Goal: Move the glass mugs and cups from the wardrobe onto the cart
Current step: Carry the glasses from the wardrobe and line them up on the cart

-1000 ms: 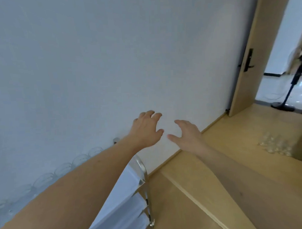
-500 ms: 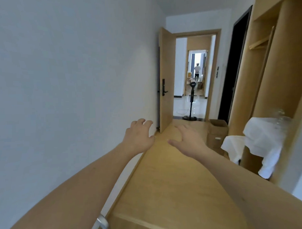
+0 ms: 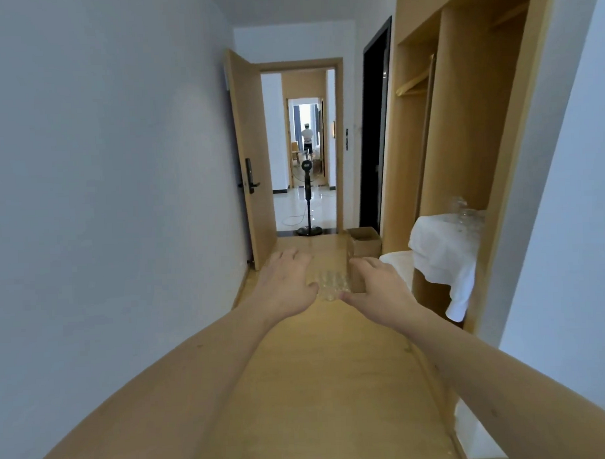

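Nearest the camera, both bare forearms stretch forward over the wooden floor (image 3: 320, 383), and at their ends the left hand (image 3: 285, 287) and the right hand (image 3: 378, 288) hang palm-down with fingers spread and relaxed, holding nothing. Between and just beyond them a cluster of clear glasses (image 3: 331, 284) stands on the floor, blurred and partly covered by the hands, so the count and whether any has a handle cannot be told. To the right, the open wardrobe (image 3: 462, 127) has a shelf draped with a white cloth (image 3: 439, 252), and on that cloth, toward the back, more glassware (image 3: 463, 210) shows only as faint outlines against the wood. The cart is out of sight in this view. This looks like the empty-handed part of a trip, heading for another load; the next move probably calls for turning right to the shelf and closing each hand round a piece gently, since the glass is hard to see and the loose cloth could drag. Farther on sit a cardboard box (image 3: 363, 241), an open door (image 3: 249, 155), a standing fan (image 3: 307, 198) and a distant person (image 3: 307, 137), too small to make out.
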`<state>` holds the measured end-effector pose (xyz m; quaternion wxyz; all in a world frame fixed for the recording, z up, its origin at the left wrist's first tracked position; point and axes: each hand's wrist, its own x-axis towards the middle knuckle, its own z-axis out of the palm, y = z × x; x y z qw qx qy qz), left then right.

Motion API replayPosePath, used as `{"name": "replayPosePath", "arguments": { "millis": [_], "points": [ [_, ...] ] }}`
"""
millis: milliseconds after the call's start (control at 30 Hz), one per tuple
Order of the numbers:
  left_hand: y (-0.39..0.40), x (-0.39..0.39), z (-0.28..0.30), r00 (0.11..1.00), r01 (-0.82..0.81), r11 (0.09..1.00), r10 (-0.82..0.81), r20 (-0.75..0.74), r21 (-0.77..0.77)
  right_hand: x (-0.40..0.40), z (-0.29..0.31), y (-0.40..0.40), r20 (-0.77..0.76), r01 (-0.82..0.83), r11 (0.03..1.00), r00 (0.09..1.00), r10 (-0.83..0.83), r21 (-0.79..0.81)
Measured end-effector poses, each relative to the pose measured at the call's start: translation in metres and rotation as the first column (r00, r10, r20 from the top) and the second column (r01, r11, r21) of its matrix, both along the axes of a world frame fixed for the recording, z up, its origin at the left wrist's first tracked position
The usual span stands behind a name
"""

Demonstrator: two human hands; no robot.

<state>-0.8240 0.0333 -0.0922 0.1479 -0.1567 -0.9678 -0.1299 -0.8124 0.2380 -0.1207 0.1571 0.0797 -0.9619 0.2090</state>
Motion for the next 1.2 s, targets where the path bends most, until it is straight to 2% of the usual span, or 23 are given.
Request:
{"name": "replayPosePath", "arguments": {
  "millis": [333, 733, 1067, 1200],
  "points": [
    [0.054, -0.119, -0.006, 0.995, 0.092, 0.989, -0.094, -0.015, -0.118, -0.112, -0.015, 0.05, 0.017, 0.042, 0.999, 0.999, -0.041, -0.02],
    [0.14, -0.261, -0.014, 0.986, 0.157, 0.983, -0.149, 0.08, -0.097, -0.252, -0.034, 0.123, 0.081, 0.088, 0.996, 0.993, -0.086, -0.023],
    [0.168, -0.371, -0.048, 0.965, 0.242, 0.963, -0.226, 0.136, -0.121, -0.341, -0.068, 0.148, 0.192, 0.178, 0.984, 0.967, -0.17, -0.024],
    [0.175, -0.428, -0.054, 0.955, 0.282, 0.953, -0.267, 0.129, -0.113, -0.386, -0.068, 0.151, 0.193, 0.223, 0.975, 0.956, -0.219, 0.001]
  ]
}}
